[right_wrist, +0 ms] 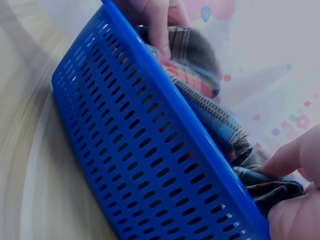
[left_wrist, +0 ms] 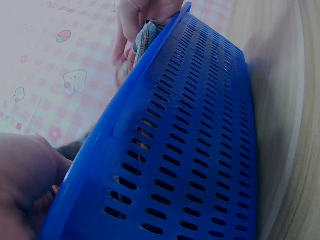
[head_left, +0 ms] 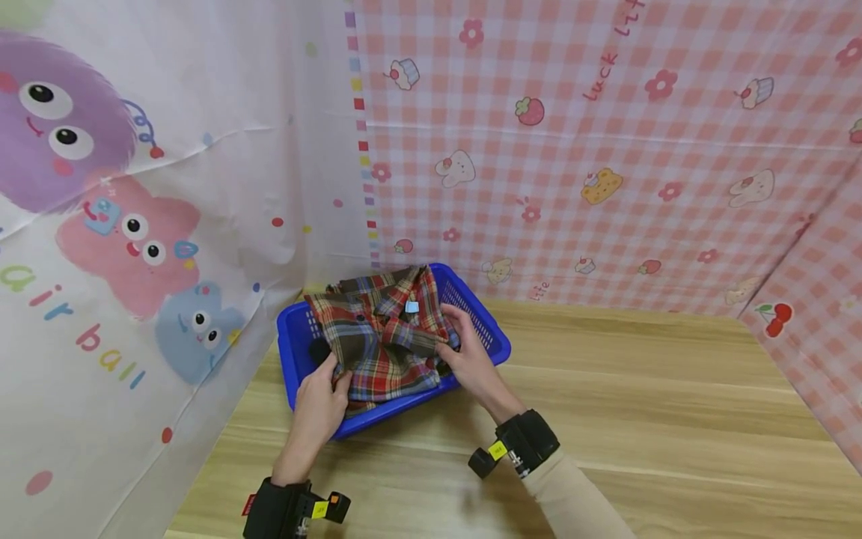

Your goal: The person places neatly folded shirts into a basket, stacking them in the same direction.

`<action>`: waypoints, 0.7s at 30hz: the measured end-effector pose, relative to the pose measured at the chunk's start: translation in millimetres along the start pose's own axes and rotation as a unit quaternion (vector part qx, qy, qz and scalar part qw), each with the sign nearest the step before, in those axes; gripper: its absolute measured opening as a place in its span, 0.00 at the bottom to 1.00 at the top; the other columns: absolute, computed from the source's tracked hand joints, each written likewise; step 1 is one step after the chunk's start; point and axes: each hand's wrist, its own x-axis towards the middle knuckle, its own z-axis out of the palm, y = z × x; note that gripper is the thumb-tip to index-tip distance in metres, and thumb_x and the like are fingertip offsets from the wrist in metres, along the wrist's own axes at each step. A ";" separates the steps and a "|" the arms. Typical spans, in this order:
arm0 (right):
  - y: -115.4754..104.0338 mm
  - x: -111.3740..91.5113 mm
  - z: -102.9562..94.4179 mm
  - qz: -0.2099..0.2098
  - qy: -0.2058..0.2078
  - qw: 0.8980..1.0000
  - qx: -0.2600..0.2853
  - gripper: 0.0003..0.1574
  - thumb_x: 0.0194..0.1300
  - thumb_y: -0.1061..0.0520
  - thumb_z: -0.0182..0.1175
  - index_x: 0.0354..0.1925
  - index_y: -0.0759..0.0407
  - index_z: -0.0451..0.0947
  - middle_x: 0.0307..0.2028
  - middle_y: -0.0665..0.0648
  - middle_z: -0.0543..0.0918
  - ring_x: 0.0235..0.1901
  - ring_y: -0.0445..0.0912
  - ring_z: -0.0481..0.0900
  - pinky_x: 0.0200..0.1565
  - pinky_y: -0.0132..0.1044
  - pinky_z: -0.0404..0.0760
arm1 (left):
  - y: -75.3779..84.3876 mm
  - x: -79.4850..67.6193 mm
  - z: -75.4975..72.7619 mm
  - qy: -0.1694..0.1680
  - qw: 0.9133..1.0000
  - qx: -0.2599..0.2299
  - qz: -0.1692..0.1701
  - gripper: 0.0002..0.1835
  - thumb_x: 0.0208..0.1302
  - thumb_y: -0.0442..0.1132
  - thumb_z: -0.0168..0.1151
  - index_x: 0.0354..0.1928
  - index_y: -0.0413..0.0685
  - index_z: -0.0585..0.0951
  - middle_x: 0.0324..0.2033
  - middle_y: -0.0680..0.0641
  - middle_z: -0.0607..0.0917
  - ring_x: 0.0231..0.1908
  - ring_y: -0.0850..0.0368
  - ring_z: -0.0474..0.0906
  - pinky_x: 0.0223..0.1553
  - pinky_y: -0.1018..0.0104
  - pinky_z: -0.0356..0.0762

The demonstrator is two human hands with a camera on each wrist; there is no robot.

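Observation:
A folded plaid shirt (head_left: 377, 329) in red, dark brown and blue, with a small light-blue label, lies in a blue plastic basket (head_left: 498, 352). My left hand (head_left: 319, 400) pinches the shirt's near-left edge over the rim. On the other side, my right hand (head_left: 471, 363) grips the shirt's right edge between thumb and fingers. The right wrist view shows fabric folds (right_wrist: 270, 185) between the right thumb and fingers. Low in the left wrist view, the left hand (left_wrist: 30, 175) is cut off and its fingertips are hidden behind the rim.
The basket stands on a wood-grain table (head_left: 640, 419), close to the left and back walls. A white cartoon-print sheet (head_left: 222, 195) hangs at left, a pink checked sheet (head_left: 572, 150) behind. Something black (head_left: 319, 350) shows inside the basket's left end.

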 end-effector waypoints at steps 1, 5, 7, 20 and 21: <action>-0.5 0.2 0.5 0.005 0.001 1.000 0.001 0.38 0.72 0.74 0.53 0.76 0.64 0.56 0.79 0.66 0.57 0.79 0.59 0.51 0.75 0.60 0.57 | 0.5 -0.2 -0.6 -0.006 1.000 0.007 -0.005 0.09 0.70 0.30 0.61 0.50 0.39 0.80 0.48 0.32 0.87 0.50 0.29 0.83 0.48 0.33 0.78; 0.1 1.7 1.9 0.023 0.020 1.000 0.003 0.37 0.71 0.73 0.55 0.75 0.66 0.58 0.76 0.69 0.62 0.77 0.61 0.57 0.74 0.60 0.61 | 1.8 -0.5 -1.7 -0.024 0.999 0.032 -0.021 0.05 0.71 0.31 0.60 0.44 0.36 0.77 0.39 0.31 0.86 0.44 0.29 0.84 0.42 0.36 0.78; -1.0 1.0 1.5 0.034 0.035 0.999 0.006 0.37 0.71 0.72 0.56 0.75 0.65 0.60 0.74 0.69 0.65 0.76 0.60 0.59 0.75 0.59 0.59 | 2.1 -0.4 -1.3 -0.027 0.998 0.041 -0.027 0.05 0.71 0.31 0.60 0.42 0.35 0.75 0.36 0.33 0.85 0.42 0.30 0.84 0.41 0.37 0.78; -0.4 -10.6 -10.7 0.027 0.073 0.995 0.063 0.33 0.75 0.72 0.52 0.74 0.71 0.58 0.72 0.74 0.65 0.74 0.65 0.64 0.73 0.56 0.67 | 12.9 -8.5 -10.4 -0.027 0.995 -0.008 -0.099 0.37 0.74 0.38 0.59 0.77 0.29 0.57 0.72 0.26 0.66 0.68 0.27 0.69 0.66 0.32 0.68; -0.4 -11.8 -12.4 0.026 0.075 0.994 0.071 0.33 0.75 0.72 0.51 0.74 0.71 0.58 0.72 0.73 0.65 0.73 0.64 0.64 0.72 0.53 0.68 | 14.0 -9.0 -12.0 -0.023 0.995 -0.015 -0.100 0.38 0.74 0.39 0.59 0.78 0.30 0.56 0.73 0.26 0.64 0.68 0.28 0.69 0.66 0.33 0.69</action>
